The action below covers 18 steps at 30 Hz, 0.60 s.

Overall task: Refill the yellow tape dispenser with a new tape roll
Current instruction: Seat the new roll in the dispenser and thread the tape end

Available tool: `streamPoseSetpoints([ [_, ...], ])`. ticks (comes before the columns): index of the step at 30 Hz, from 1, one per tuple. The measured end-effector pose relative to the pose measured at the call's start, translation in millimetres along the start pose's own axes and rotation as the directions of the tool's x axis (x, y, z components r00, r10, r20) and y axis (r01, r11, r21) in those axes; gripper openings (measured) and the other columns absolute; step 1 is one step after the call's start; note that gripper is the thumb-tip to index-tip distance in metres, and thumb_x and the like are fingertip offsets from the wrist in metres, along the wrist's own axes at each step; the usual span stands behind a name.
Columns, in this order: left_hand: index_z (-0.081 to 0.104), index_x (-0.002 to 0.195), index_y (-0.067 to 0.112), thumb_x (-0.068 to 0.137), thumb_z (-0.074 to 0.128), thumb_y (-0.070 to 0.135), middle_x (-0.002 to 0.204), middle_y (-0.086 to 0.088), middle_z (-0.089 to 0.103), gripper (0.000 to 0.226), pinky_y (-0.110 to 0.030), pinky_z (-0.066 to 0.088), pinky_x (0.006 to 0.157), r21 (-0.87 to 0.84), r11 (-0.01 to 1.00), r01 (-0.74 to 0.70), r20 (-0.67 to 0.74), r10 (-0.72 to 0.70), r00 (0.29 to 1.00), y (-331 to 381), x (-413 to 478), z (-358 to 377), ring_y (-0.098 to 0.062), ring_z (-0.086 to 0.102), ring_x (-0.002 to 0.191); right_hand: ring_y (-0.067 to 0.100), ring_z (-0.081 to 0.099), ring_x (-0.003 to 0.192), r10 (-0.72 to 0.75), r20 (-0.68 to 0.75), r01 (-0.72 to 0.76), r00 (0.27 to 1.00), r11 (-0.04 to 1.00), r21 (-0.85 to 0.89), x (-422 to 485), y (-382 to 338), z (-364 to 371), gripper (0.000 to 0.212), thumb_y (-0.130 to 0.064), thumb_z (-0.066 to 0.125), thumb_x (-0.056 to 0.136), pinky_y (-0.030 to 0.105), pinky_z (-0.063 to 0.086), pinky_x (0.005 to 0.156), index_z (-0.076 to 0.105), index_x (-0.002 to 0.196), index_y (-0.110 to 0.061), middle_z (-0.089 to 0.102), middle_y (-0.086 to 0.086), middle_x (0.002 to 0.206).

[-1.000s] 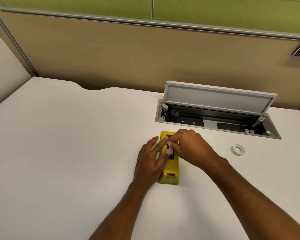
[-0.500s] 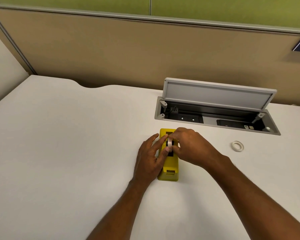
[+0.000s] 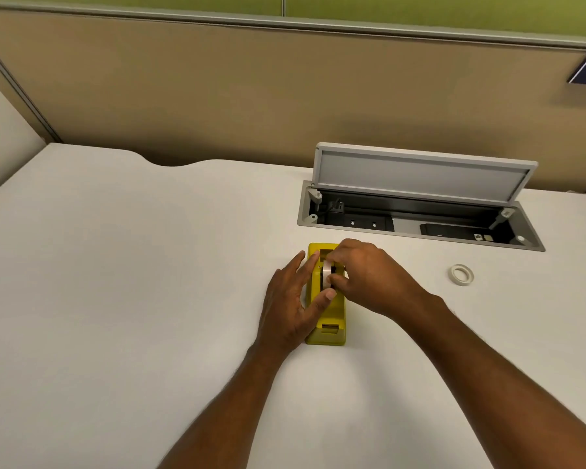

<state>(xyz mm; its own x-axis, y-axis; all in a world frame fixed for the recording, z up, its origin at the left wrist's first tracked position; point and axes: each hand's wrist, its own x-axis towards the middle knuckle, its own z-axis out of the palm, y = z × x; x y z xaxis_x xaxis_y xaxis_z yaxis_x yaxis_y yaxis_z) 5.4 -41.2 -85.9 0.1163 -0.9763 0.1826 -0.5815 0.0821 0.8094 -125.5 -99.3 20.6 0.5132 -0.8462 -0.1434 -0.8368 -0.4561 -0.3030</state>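
Observation:
The yellow tape dispenser [image 3: 330, 328] lies on the white desk [image 3: 115, 299], its cutter end towards me. A tape roll [image 3: 327, 275] stands on edge in the dispenser's slot. My right hand [image 3: 369, 275] pinches the roll from the right side. My left hand [image 3: 293, 302] rests flat against the dispenser's left side, thumb tip touching the roll's near edge. A second, whitish tape roll [image 3: 462, 274] lies flat on the desk to the right, apart from both hands.
An open cable tray [image 3: 420, 228] with its grey lid [image 3: 420, 174] raised is set into the desk just behind the dispenser. A tan partition wall [image 3: 285, 96] runs along the desk's far edge.
The roll in my right hand has turned upright and sunk lower into the dispenser's slot. My left hand has stayed against the dispenser's side.

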Motion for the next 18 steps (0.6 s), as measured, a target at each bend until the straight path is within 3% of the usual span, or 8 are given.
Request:
streamPoseSetpoints([
  [7,0.028,0.137,0.044,0.084,0.019,0.075,0.148,0.002,0.04,0.061,-0.05,0.031,0.111,-0.052,0.998,0.021,-0.025,-0.022,0.999,0.1,1.9,0.5,-0.015,0.037,0.135,0.023,0.057,0.106,0.009,-0.002,-0.01,1.0,1.0,-0.022,-0.4,-0.2,0.5,0.03,-0.03,0.052,0.093,0.033,0.048,0.087,0.062,0.118,-0.018,0.06,0.005,0.121],
  [18,0.024,0.134,0.052,0.084,0.023,0.074,0.149,0.002,0.037,0.054,-0.047,0.031,0.112,-0.019,1.0,0.018,-0.026,-0.018,0.999,-4.3,1.6,2.8,-0.016,0.035,0.135,0.022,0.06,0.1,0.048,0.003,-0.048,0.999,0.998,-0.037,0.4,-5.8,-3.4,0.028,-0.031,0.048,0.095,0.03,0.046,0.082,0.066,0.112,-0.017,0.066,0.006,0.113],
])
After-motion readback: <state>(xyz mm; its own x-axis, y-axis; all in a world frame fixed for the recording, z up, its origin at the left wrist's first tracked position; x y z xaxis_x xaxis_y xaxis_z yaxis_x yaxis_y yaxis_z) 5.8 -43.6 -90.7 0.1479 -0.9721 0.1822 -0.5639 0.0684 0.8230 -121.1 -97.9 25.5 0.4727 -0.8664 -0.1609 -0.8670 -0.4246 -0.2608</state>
